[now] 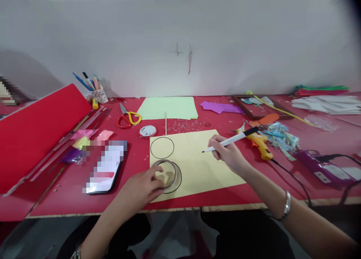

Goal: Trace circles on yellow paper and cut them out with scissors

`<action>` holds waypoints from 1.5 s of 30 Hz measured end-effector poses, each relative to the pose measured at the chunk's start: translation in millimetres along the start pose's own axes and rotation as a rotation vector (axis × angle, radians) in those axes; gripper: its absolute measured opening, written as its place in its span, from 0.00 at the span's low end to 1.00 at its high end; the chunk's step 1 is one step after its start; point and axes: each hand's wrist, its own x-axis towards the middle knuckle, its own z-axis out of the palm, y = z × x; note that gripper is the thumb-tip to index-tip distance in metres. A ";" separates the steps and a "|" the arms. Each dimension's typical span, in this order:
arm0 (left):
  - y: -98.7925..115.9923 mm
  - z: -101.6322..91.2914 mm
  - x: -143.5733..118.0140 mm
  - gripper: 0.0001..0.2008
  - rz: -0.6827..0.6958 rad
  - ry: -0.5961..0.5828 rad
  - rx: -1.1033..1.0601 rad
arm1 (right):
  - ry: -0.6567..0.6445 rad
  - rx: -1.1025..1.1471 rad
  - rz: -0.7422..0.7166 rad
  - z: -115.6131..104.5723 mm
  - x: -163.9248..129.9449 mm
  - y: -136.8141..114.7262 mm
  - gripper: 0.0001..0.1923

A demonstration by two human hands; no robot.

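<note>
A pale yellow sheet of paper point(194, 157) lies on the red table in front of me. Two black circles are drawn on its left side, one above the other. My left hand point(150, 182) has its fingers around a ring-shaped roll of tape point(175, 172), which rests over the lower circle, a little off its outline. In my right hand point(225, 153) is a white marker point(232, 139) with a black end, gripped between thumb and fingers. Its dark tip points left and sits just above the paper, right of the circles.
Left of the paper are a phone point(108, 166), scissors point(128, 118) and a pen cup point(99, 94). Green paper point(169, 107) and purple paper point(221, 107) lie behind. To the right are a yellow glue gun point(262, 146) with its cord, shredded strips point(282, 136) and a purple power strip point(324, 168).
</note>
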 end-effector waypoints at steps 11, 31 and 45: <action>-0.7 -15.6 -55.6 0.05 -0.185 0.693 -0.190 | 0.186 -0.730 -0.229 -19.3 -64.4 28.4 0.09; 36.9 -6.6 51.3 0.11 0.033 0.252 0.169 | -0.075 -0.966 -0.296 55.3 -131.0 8.2 0.13; 19.4 13.6 52.3 0.10 0.014 0.190 -0.018 | -0.082 -0.938 -0.291 53.9 -131.2 14.0 0.11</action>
